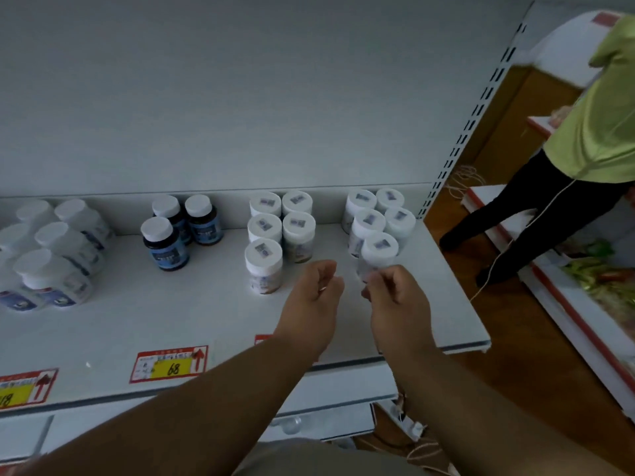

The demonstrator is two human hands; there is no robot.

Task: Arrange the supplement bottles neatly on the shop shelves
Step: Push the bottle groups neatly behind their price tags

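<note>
Several groups of supplement bottles stand on the white shelf [206, 324]. At the right is a cluster of white-capped bottles; my right hand [395, 300] pinches the lower part of its front bottle [379, 247], which stands upright on the shelf. My left hand [314, 293] hovers just left of it with fingers loosely curled and holds nothing. A second cluster of white-capped bottles [264, 264] stands to the left of my hands. Three dark bottles with blue labels [165, 243] stand further left. White bottles with blue labels [51, 269] fill the far left.
Red and yellow price tags [170, 364] run along the shelf's front edge. The shelf ends at a slotted upright [457, 146] on the right. Beyond it a person in a green top [601, 125] stands on the wooden floor beside a low produce display [591, 269].
</note>
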